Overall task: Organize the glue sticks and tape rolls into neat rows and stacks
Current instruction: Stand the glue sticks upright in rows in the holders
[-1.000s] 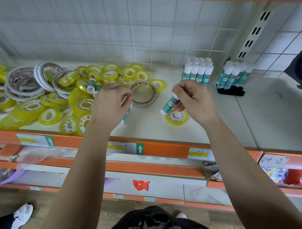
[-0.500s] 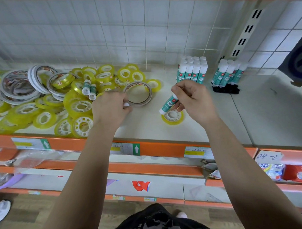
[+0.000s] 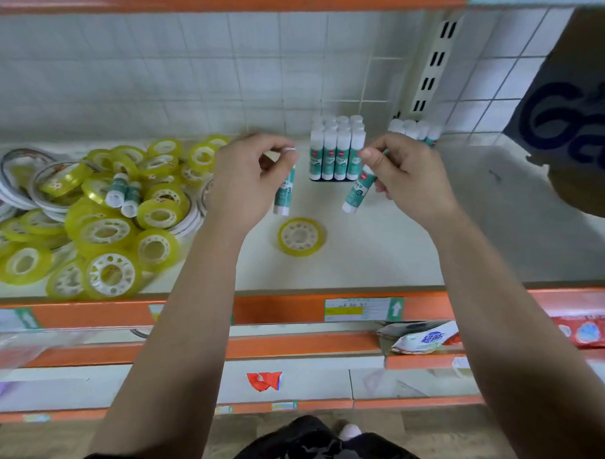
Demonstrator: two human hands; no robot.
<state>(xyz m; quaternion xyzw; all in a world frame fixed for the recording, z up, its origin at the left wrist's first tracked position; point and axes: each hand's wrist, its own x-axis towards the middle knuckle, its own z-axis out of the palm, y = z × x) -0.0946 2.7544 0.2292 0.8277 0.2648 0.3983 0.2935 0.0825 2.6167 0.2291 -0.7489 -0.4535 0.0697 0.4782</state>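
My left hand (image 3: pixel 248 183) pinches a teal-and-white glue stick (image 3: pixel 283 192) by its cap, and the stick hangs nearly upright above the shelf. My right hand (image 3: pixel 407 177) pinches a second glue stick (image 3: pixel 358 191), tilted down to the left. Both hover just in front of a block of upright glue sticks (image 3: pixel 338 152) at the back of the white shelf (image 3: pixel 363 254). A second upright group (image 3: pixel 414 131) stands further right, partly hidden by my right hand. One yellow tape roll (image 3: pixel 300 237) lies flat below the held sticks. A jumbled pile of yellow tape rolls (image 3: pixel 102 219) fills the left, with two loose glue sticks (image 3: pixel 123 194) on top.
Larger white-rimmed tape rolls (image 3: pixel 8 181) lean at the far left. The shelf has an orange front rail (image 3: pixel 280 309) with price labels. A wire grid back panel (image 3: pixel 220 77) stands behind. A dark printed bag (image 3: pixel 571 110) hangs at the right. Packets lie on the lower shelf (image 3: pixel 421 338).
My left hand rose from the shelf beside the tape pile and moved right, now holding a glue stick. Both held sticks are now nearer the upright block.
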